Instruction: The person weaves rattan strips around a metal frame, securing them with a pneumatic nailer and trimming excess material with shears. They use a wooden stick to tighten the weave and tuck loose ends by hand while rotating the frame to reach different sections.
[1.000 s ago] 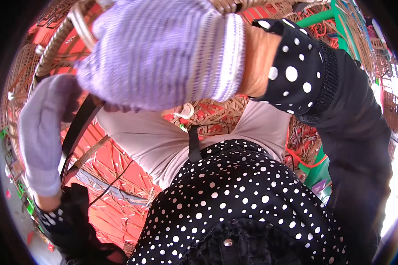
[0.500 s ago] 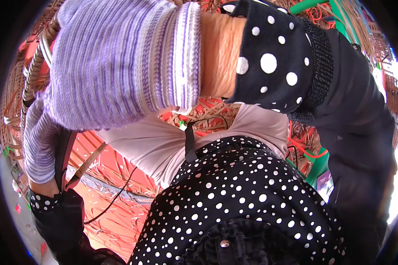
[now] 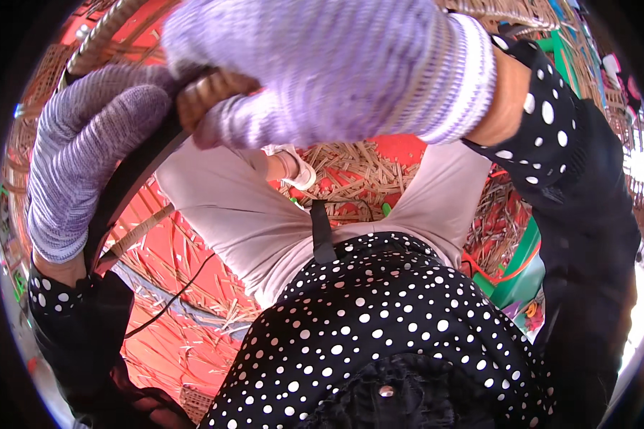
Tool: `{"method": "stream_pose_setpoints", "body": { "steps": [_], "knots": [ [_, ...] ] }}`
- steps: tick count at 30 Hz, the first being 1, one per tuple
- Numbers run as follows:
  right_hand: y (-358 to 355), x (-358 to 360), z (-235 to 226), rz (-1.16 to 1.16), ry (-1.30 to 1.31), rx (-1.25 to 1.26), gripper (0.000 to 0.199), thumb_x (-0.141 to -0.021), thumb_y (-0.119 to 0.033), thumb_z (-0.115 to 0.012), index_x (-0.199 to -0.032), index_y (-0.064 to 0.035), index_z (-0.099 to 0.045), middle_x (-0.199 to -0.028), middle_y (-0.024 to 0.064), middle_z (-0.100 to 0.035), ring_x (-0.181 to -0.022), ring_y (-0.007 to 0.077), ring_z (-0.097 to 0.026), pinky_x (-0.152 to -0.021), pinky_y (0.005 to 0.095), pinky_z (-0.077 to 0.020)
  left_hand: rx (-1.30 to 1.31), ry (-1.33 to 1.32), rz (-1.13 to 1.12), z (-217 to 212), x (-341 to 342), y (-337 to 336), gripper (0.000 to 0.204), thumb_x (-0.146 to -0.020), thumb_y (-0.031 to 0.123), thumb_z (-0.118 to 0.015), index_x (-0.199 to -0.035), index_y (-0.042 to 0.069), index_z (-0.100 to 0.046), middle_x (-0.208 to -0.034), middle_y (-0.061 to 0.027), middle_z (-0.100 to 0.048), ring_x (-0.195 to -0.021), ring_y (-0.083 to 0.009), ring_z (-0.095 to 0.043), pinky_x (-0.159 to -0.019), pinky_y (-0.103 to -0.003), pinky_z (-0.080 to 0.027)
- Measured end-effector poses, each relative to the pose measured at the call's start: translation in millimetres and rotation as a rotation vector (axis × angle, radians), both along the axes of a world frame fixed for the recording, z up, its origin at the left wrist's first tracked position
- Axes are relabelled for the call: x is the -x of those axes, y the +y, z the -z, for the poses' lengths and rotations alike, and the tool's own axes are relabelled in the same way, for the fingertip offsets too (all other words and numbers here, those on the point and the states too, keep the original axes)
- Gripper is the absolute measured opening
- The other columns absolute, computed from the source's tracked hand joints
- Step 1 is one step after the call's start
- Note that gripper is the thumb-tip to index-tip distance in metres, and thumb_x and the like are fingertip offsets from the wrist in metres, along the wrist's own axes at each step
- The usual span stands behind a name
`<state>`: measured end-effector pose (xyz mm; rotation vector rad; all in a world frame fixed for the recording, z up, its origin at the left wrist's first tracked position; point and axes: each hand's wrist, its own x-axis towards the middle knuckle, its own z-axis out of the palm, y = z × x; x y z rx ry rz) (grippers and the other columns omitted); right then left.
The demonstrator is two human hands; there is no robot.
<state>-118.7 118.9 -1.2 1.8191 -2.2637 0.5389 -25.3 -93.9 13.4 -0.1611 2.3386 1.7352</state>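
Observation:
A purple-and-white striped knit glove covers my left hand (image 3: 93, 157) at the left, its fingers closed around a dark curved bar (image 3: 136, 179). The bar runs down past the wrist, beside my forearm. My right hand (image 3: 322, 71), in a matching glove, reaches across the top of the view to the bar's upper end. Its fingers are bent and pressed together, with brown fingertips showing beside the left fingers. What they grip is hidden. Just beyond both hands arches a rod wrapped in brown wicker (image 3: 111, 36).
Red sheeting (image 3: 179, 350) strewn with cut wicker strips (image 3: 350, 171) lies below, around my legs in pale trousers (image 3: 222, 214). A thin black cord (image 3: 175, 297) crosses it at the left. Green frame pieces (image 3: 522, 264) and an orange cord (image 3: 511, 272) are at the right.
My right hand has moved right and up, with its fingers now in sight by the left hand. More of the left hand and the dark bar shows. The wicker-wrapped rod has shifted.

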Motion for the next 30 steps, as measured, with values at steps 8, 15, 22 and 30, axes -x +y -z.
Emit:
{"method": "stream_pose_setpoints", "body": {
  "steps": [8,15,22,30],
  "knots": [
    [-6,1,0,-0.037,0.001,0.022,0.029,-0.065,-0.033,-0.072,-0.086,-0.016,-0.062,-0.068,0.0051,-0.053,-0.074,0.0262,-0.055,-0.074,0.0408,-0.0399,0.335,0.299,0.304,-11,-17,7,0.049,-0.06,-0.001,-0.075,-0.107,-0.005,-0.062,-0.1,-0.0138,-0.066,-0.093,-0.0218,-0.064,-0.085,-0.031,-0.048],
    [-4,-4,2,-0.033,-0.01,0.065,0.04,-0.058,-0.035,-0.073,-0.091,-0.0154,-0.062,-0.07,0.0076,-0.051,-0.074,0.0287,-0.054,-0.08,0.0402,-0.0411,0.515,0.486,0.238,-5,-26,20,0.038,-0.067,0.004,-0.076,-0.103,-0.003,-0.064,-0.095,-0.0157,-0.065,-0.086,-0.0258,-0.066,-0.077,-0.032,-0.051],
    [-2,-10,0,0.039,0.101,0.061,0.04,-0.066,-0.038,-0.07,-0.097,-0.0145,-0.061,-0.085,0.0067,-0.062,-0.089,0.0222,-0.059,-0.083,0.0378,-0.0423,1.037,0.93,-0.01,23,-42,54,0.034,-0.064,0.011,-0.076,-0.096,0.009,-0.066,-0.095,-0.0042,-0.062,-0.084,-0.0224,-0.061,-0.067,-0.033,-0.051],
    [115,18,-39,0.323,-0.236,0.414,0.042,-0.084,-0.029,-0.063,-0.116,-0.0042,-0.056,-0.109,0.0097,-0.062,-0.103,0.019,-0.058,-0.093,0.0308,-0.0428,0.969,0.975,-0.124,29,-48,68,0.028,-0.068,0.005,-0.075,-0.095,0.006,-0.066,-0.093,-0.0069,-0.065,-0.079,-0.0232,-0.063,-0.068,-0.034,-0.05]
  ]
}}
